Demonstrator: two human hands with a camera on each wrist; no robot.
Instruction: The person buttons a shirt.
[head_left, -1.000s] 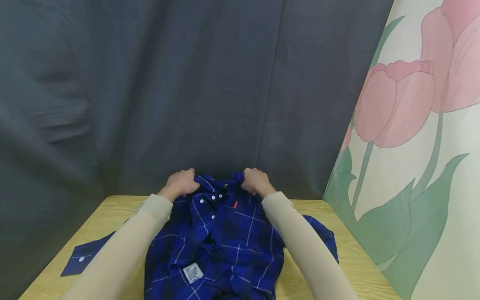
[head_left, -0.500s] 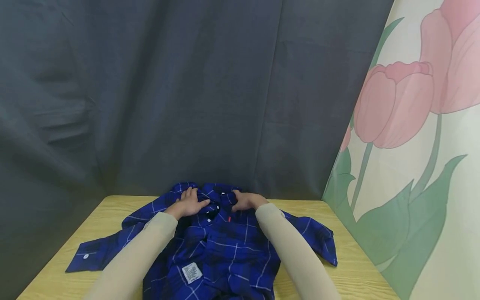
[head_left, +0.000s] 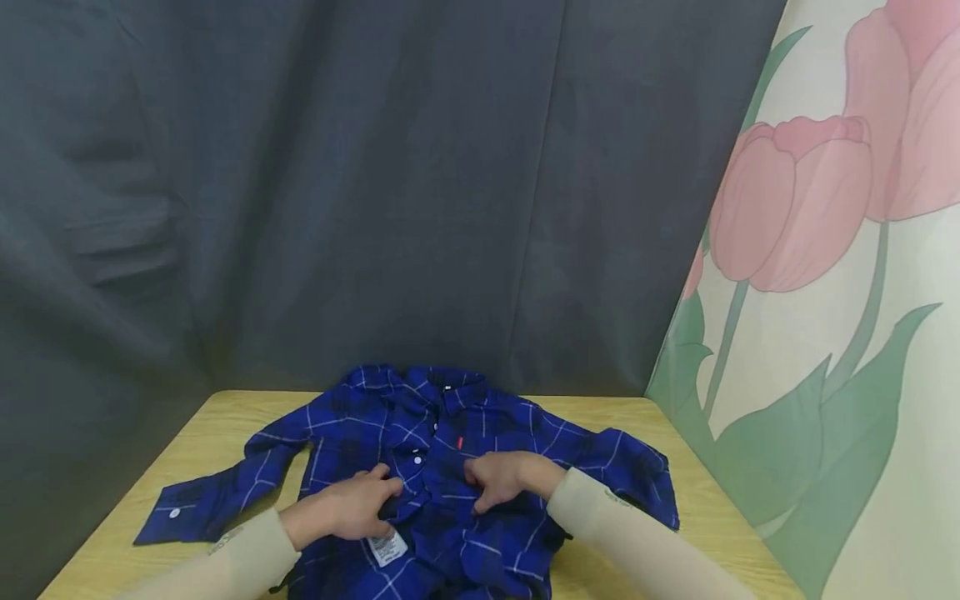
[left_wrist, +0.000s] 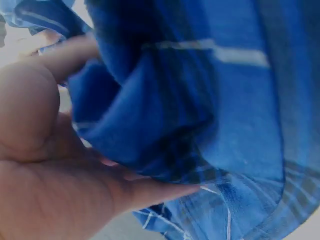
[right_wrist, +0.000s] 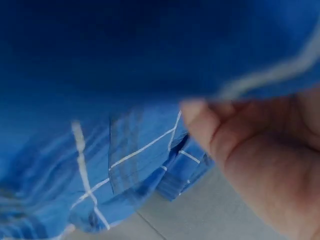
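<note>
A dark blue plaid shirt [head_left: 510,417] lies front up, its collar toward the curtain and both sleeves spread out. White buttons run down its front; a small red tag sits on the chest. My left hand [head_left: 352,504] pinches the front cloth beside a white label [head_left: 387,547]. In the left wrist view, folds of shirt cloth [left_wrist: 165,100] bulge between the thumb and the fingers. To the right, my right hand [head_left: 501,479] holds the cloth below the red tag with curled fingers. Cloth [right_wrist: 125,55] hides part of that hand's fingers in the right wrist view.
The shirt rests on a light wooden table [head_left: 225,412]. Behind the table hangs a dark grey curtain [head_left: 412,208]. On the right stands a wall [head_left: 915,400] painted with pink tulips.
Both hands let go of the raised collar and the shirt's top settled flat. After touching the cloth near the collar, they have moved down the front to mid-body.
</note>
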